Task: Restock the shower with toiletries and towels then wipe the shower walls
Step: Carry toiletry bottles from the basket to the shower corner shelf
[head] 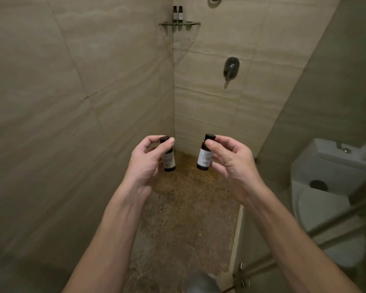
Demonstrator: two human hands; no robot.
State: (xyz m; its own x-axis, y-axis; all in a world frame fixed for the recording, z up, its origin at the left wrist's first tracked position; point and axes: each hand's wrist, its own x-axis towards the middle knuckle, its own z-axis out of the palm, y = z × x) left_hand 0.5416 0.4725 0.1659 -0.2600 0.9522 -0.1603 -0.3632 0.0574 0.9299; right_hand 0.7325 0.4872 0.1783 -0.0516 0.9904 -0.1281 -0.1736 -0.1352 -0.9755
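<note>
My left hand pinches the black cap of a small dark toiletry bottle with a white label. My right hand holds a second, matching small bottle the same way, by its cap. Both bottles hang upright at chest height over the shower floor, a hand's width apart. High in the corner a glass corner shelf carries two similar small bottles side by side. Beige tiled shower walls rise on the left and ahead. No towel is in view.
A dark mixer handle sticks out of the far wall. The pebbled shower floor lies below my arms. A glass partition with metal hinges stands at right, and a white toilet sits behind it.
</note>
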